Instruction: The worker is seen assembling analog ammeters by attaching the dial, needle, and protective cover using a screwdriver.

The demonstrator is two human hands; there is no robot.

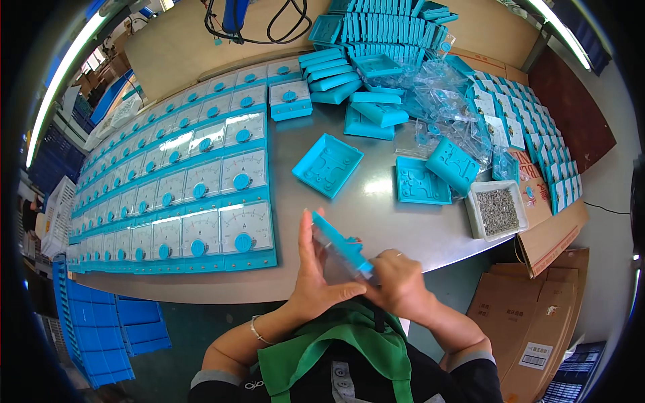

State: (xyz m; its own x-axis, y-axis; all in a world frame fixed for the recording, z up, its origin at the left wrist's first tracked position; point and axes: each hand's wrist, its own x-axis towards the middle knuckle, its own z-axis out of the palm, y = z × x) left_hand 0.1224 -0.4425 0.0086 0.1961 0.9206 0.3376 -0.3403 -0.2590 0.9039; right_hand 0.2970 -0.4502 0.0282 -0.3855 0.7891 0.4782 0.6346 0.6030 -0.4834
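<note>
A teal-edged clear meter cover (339, 243) is held tilted above the front of the table. My left hand (310, 277) is closed on it from the left, fingers up along its side and thumb across below. My right hand (402, 281) is bent around its lower right end, slightly smeared, with its fingertips hidden. A small teal bit sticks out from the cover's right side. Beyond my hands lies an open teal housing (328, 165). To the right, another teal housing (423, 181) has a tilted teal housing (454, 165) leaning on it.
Rows of assembled panel meters (201, 178) fill the left, with a single meter (290, 98) beside them. Stacked teal housings (386, 30) and clear covers (440, 94) stand at the back. A white tub of small metal parts (478, 215) sits near cardboard (554, 232) bearing dial plates (514, 131).
</note>
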